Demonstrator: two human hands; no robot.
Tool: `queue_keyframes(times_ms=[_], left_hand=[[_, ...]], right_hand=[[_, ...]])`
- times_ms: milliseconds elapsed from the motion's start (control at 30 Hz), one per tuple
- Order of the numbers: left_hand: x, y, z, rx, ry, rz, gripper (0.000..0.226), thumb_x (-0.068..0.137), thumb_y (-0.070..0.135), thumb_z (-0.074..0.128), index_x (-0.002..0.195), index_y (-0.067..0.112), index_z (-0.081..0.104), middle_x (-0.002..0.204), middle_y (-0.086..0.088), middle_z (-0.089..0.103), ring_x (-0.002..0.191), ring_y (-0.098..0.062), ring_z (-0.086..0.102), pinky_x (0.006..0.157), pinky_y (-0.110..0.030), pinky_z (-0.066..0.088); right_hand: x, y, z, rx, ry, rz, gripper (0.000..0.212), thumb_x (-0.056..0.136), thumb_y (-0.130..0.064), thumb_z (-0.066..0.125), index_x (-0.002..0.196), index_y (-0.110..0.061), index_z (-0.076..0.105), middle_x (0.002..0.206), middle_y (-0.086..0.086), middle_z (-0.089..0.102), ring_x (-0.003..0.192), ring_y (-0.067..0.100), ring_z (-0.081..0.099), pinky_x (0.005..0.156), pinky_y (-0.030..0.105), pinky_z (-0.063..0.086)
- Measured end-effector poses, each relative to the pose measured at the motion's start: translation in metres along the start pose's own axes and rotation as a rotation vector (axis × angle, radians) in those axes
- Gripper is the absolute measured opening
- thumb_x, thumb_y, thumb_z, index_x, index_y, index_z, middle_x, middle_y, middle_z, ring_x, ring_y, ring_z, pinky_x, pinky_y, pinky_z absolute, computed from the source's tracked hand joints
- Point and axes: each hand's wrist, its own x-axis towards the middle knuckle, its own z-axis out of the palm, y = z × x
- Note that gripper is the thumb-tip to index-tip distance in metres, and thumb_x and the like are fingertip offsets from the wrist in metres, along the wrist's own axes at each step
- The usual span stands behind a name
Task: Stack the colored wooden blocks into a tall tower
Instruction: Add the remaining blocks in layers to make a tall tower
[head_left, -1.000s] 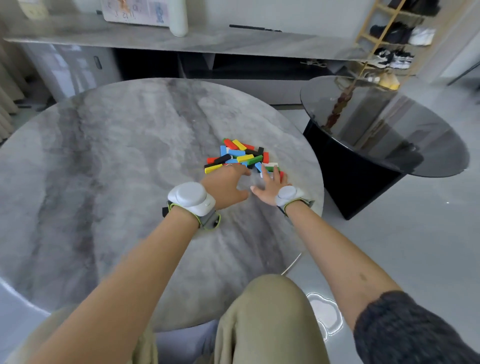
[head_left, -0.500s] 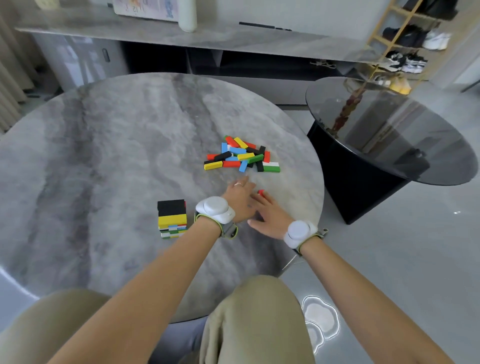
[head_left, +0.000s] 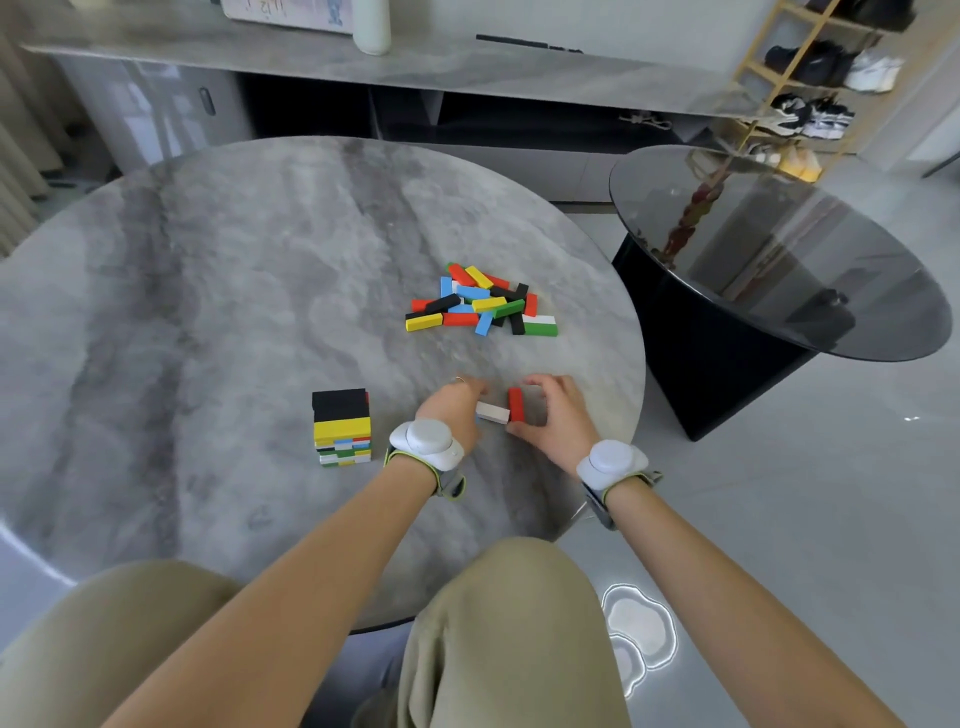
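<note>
A short tower (head_left: 341, 426) of colored wooden blocks, black on top with yellow beneath, stands on the round marble table (head_left: 208, 291). A pile of loose blocks (head_left: 480, 304) lies further back. My left hand (head_left: 454, 410) holds a white block (head_left: 492, 411) just right of the tower. My right hand (head_left: 558, 415) curls around a red block (head_left: 516, 404), index finger at its far end and thumb at its near end. The two blocks touch between my hands, low over the table.
A dark glass side table (head_left: 779, 249) stands to the right, past the marble table's edge. A long counter (head_left: 363, 62) with a white bottle (head_left: 372, 26) runs behind. A shoe rack (head_left: 821, 67) is at the far right. My knees are below the table's near edge.
Both hands pulled back from the loose pile toward me, bringing a white and a red block. The tower, hidden behind my left arm a second ago, is now in view.
</note>
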Motion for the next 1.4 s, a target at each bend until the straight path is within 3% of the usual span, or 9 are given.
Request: queue_keyframes(times_ms=[100, 233, 533, 700, 933, 1133, 1200, 1300, 1400], left_hand=[[-0.006, -0.001, 0.003, 0.087, -0.018, -0.052, 0.065, 0.080, 0.032, 0.071, 0.135, 0.012, 0.042, 0.143, -0.010, 0.033, 0.132, -0.029, 0.033, 0.103, -0.040, 0.041], [-0.006, 0.000, 0.008, 0.068, 0.005, -0.038, 0.051, 0.082, 0.025, 0.069, 0.127, 0.007, 0.050, 0.134, -0.012, 0.041, 0.127, -0.030, 0.036, 0.100, -0.037, 0.043], [-0.003, 0.001, 0.008, -0.066, 0.040, -0.017, 0.056, 0.081, 0.014, 0.068, 0.133, 0.010, 0.048, 0.138, -0.014, 0.039, 0.129, -0.031, 0.037, 0.101, -0.030, 0.037], [-0.005, -0.001, 0.008, -0.039, -0.011, 0.024, 0.057, 0.071, 0.019, 0.079, 0.123, 0.010, 0.059, 0.124, -0.013, 0.051, 0.114, -0.029, 0.049, 0.094, -0.034, 0.046], [-0.007, 0.001, 0.007, -0.022, 0.036, 0.079, 0.045, 0.078, 0.013, 0.071, 0.122, 0.011, 0.061, 0.118, -0.013, 0.058, 0.108, -0.028, 0.056, 0.090, -0.032, 0.047], [-0.010, 0.002, 0.005, -0.050, 0.061, 0.071, 0.045, 0.077, 0.010, 0.070, 0.121, 0.012, 0.059, 0.112, -0.011, 0.063, 0.103, -0.028, 0.061, 0.085, -0.033, 0.049], [-0.011, 0.004, 0.002, -0.047, 0.057, 0.059, 0.055, 0.076, 0.012, 0.073, 0.127, 0.012, 0.052, 0.119, -0.011, 0.061, 0.109, -0.028, 0.059, 0.091, -0.035, 0.049], [-0.016, 0.009, -0.006, 0.012, 0.082, 0.050, 0.057, 0.078, 0.014, 0.071, 0.130, 0.013, 0.048, 0.122, -0.010, 0.059, 0.113, -0.027, 0.056, 0.091, -0.037, 0.049], [-0.029, 0.012, -0.029, 0.082, 0.171, 0.077, 0.049, 0.081, 0.016, 0.066, 0.127, 0.015, 0.050, 0.119, -0.010, 0.061, 0.110, -0.027, 0.055, 0.085, -0.036, 0.050]], right_hand=[[0.008, 0.003, -0.002, -0.134, -0.088, 0.001, 0.069, 0.081, -0.031, 0.070, 0.140, -0.018, 0.037, 0.097, -0.002, 0.045, 0.092, 0.017, 0.047, 0.083, 0.032, 0.042], [0.014, -0.003, -0.009, -0.197, -0.210, -0.091, 0.056, 0.085, -0.020, 0.065, 0.136, -0.016, 0.042, 0.084, -0.003, 0.047, 0.082, 0.017, 0.047, 0.072, 0.025, 0.035], [0.014, -0.016, -0.014, -0.204, -0.449, -0.135, 0.058, 0.077, -0.014, 0.073, 0.129, -0.017, 0.047, 0.096, 0.000, 0.055, 0.085, 0.016, 0.052, 0.074, 0.024, 0.039], [0.009, -0.016, -0.012, -0.145, -0.417, -0.152, 0.061, 0.078, -0.014, 0.073, 0.131, -0.019, 0.044, 0.088, -0.014, 0.052, 0.077, 0.004, 0.050, 0.063, 0.007, 0.035], [0.006, -0.010, -0.010, -0.089, -0.351, -0.136, 0.061, 0.075, -0.017, 0.077, 0.129, -0.016, 0.049, 0.088, 0.005, 0.055, 0.068, 0.007, 0.048, 0.063, 0.012, 0.039], [0.006, -0.009, -0.004, -0.083, -0.312, -0.129, 0.058, 0.074, -0.023, 0.077, 0.125, -0.020, 0.050, 0.104, 0.015, 0.063, 0.093, 0.029, 0.061, 0.084, 0.039, 0.050], [0.004, -0.010, -0.005, -0.077, -0.314, -0.132, 0.058, 0.074, -0.023, 0.076, 0.126, -0.020, 0.051, 0.102, 0.012, 0.064, 0.089, 0.025, 0.061, 0.081, 0.034, 0.052], [0.002, -0.015, -0.007, -0.011, -0.289, -0.123, 0.058, 0.076, -0.019, 0.076, 0.127, -0.018, 0.050, 0.089, -0.001, 0.059, 0.070, 0.004, 0.052, 0.062, 0.008, 0.042], [-0.002, -0.037, -0.015, 0.069, -0.211, -0.158, 0.054, 0.075, -0.017, 0.077, 0.123, -0.019, 0.052, 0.081, -0.009, 0.049, 0.062, 0.002, 0.044, 0.057, 0.005, 0.038]])
